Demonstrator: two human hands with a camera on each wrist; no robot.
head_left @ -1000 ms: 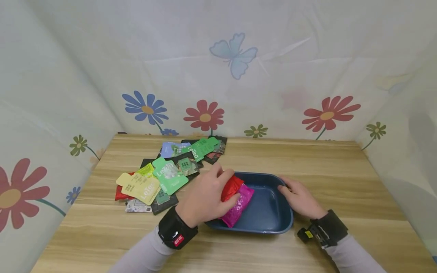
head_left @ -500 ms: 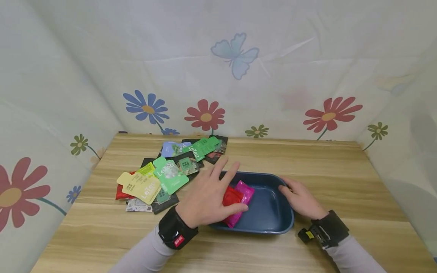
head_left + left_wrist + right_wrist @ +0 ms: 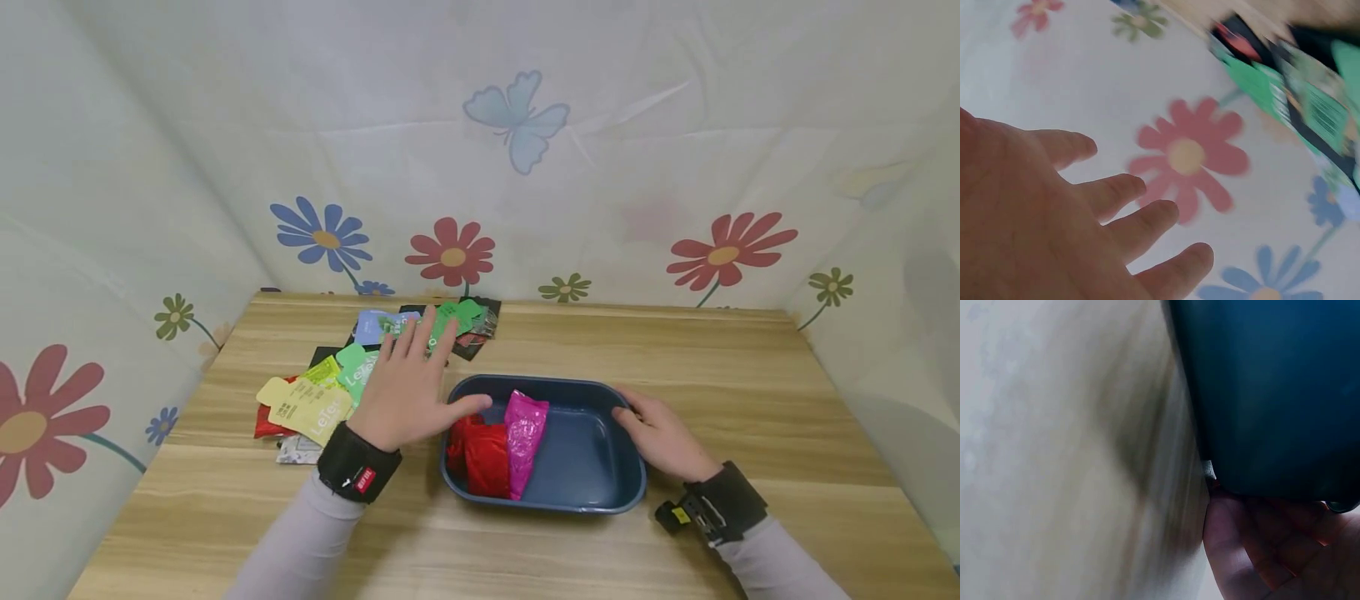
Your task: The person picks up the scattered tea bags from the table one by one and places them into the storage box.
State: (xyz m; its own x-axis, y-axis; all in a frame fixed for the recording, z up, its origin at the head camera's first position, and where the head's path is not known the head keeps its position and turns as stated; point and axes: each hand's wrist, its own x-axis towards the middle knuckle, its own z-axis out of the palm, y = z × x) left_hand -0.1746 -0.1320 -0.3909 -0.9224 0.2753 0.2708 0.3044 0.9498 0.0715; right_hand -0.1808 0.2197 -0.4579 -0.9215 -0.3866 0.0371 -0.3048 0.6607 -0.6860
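the right hand (image 3: 663,437) pinches the blue tray (image 3: 585,462) at one end, presumably to steady it, with red packets (image 3: 487,462) and a pink packet (image 3: 527,433) inside, while the left hand (image 3: 401,400), its grip spread and empty, hovers near loose sachets (image 3: 311,412).

The head view looks forward and down from the near side of the bench (image 3: 720,358), far enough back to hold its left, right and far edges and the printed cloth (image 3: 615,192) beyond. The left wrist view faces that cloth, turned nearly upside down, close behind the left hand (image 3: 408,392); both share the red flower (image 3: 452,257) and packets (image 3: 318,408) near the far edge. The right wrist view, dark and very near, apparently faces the tray (image 3: 585,450) from outside, sharing its right end and the right hand (image 3: 666,437) with the head view.
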